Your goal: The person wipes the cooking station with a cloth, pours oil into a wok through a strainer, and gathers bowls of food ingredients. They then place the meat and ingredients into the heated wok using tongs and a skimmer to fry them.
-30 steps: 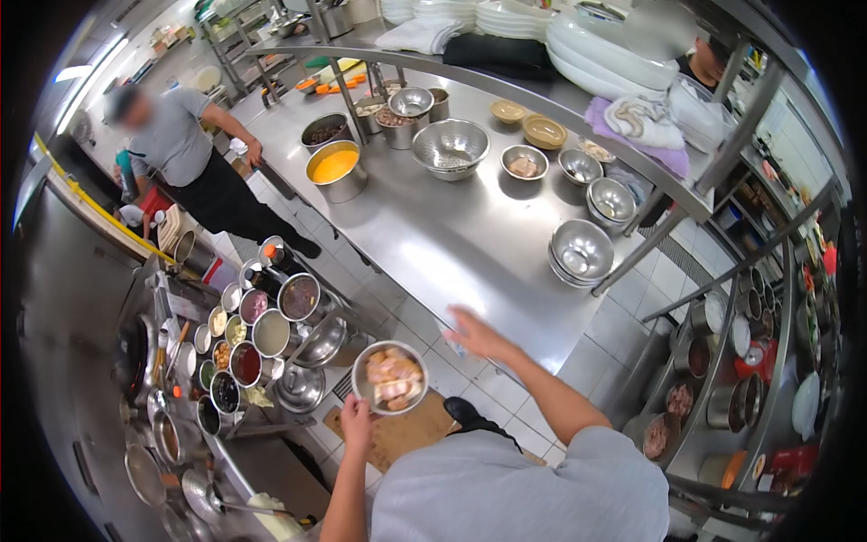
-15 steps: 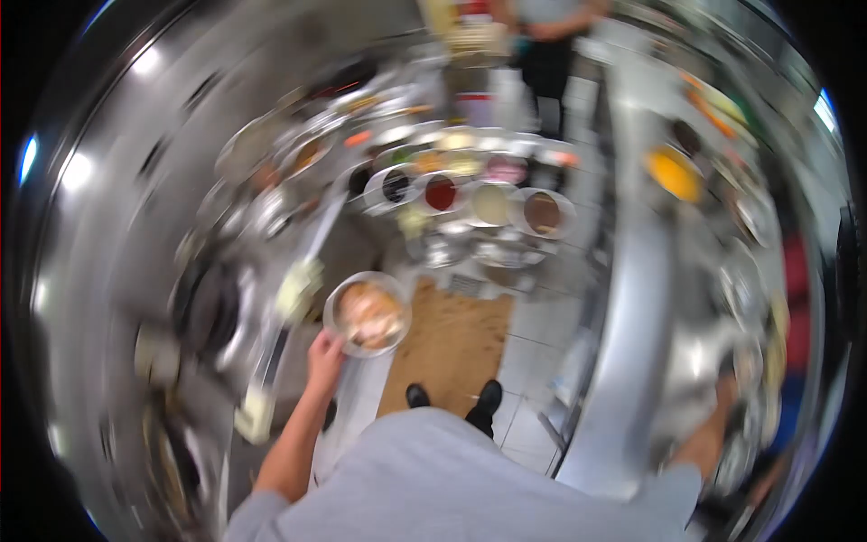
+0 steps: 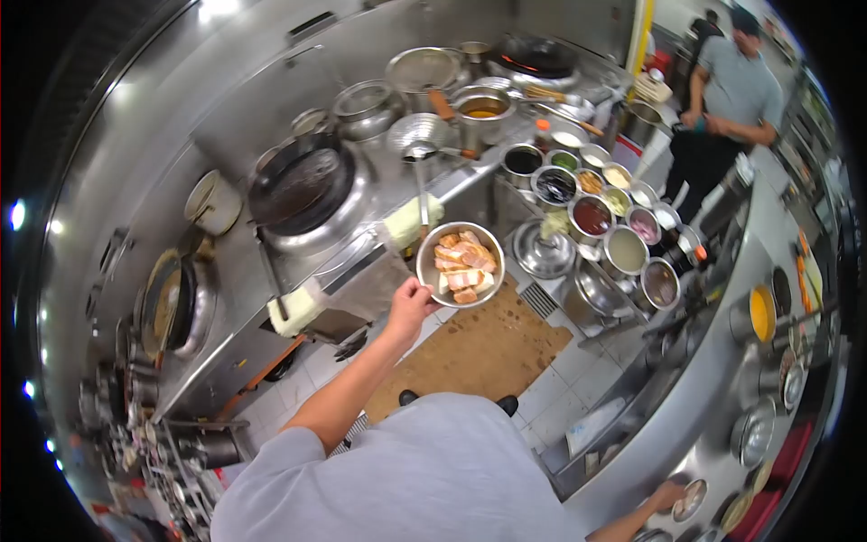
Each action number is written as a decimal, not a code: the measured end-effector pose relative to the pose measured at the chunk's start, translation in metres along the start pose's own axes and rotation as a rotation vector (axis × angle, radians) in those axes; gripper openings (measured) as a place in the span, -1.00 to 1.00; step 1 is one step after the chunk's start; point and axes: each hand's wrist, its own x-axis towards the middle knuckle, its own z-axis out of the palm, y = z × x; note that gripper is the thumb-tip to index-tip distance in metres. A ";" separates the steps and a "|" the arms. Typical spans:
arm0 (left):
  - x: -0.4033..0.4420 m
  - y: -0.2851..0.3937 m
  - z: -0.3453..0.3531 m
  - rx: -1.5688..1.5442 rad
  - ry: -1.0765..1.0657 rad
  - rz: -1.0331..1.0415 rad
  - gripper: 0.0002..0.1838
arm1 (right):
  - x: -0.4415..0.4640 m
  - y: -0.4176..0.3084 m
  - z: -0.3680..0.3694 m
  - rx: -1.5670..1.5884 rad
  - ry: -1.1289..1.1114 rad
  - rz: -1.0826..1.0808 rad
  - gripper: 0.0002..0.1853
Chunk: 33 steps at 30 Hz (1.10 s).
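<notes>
Fingers of your left hand [image 3: 411, 303] pinch the near-left rim of a round, silvery steel bowl [image 3: 427, 256], held in the air before you, close to the range and above a brown rectangular floor mat [image 3: 479, 357]. Its thin metal should feel stiff and fairly light; the soft, pinkish-orange slices [image 3: 467, 257] inside look moist and likely to slide if tipped. Keep to the rim, perhaps with support under the base against one-sided weight. Your right hand [image 3: 666, 497] is at a small steel bowl [image 3: 691, 499] on the long steel counter [image 3: 722, 388]; whether its fingers grip, you cannot tell. Unlike a second ago, that hand isn't in the air by the counter's edge, and your view takes in a black wok [image 3: 302, 185]; the left-hand hold remains.
</notes>
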 end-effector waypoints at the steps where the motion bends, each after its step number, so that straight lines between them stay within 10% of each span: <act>1: 0.001 -0.003 -0.017 -0.015 0.027 0.015 -0.87 | -0.021 -0.005 0.008 -0.276 0.088 -0.196 -0.59; 9: -0.038 0.003 -0.203 -0.066 0.286 0.086 -0.83 | -0.254 -0.112 0.052 0.068 0.048 -1.133 -0.58; 19: -0.167 -0.038 -0.457 0.024 0.866 0.241 -0.92 | -0.725 -0.327 -0.011 0.585 -0.993 -2.177 -0.63; 25: -0.275 -0.020 -0.490 -0.026 1.202 0.256 -0.84 | -0.987 -0.347 0.012 0.511 -1.258 -2.623 -0.70; 33: -0.376 -0.050 -0.461 -0.174 1.587 0.379 -0.82 | -1.223 -0.354 0.063 0.345 -0.909 -2.848 -0.72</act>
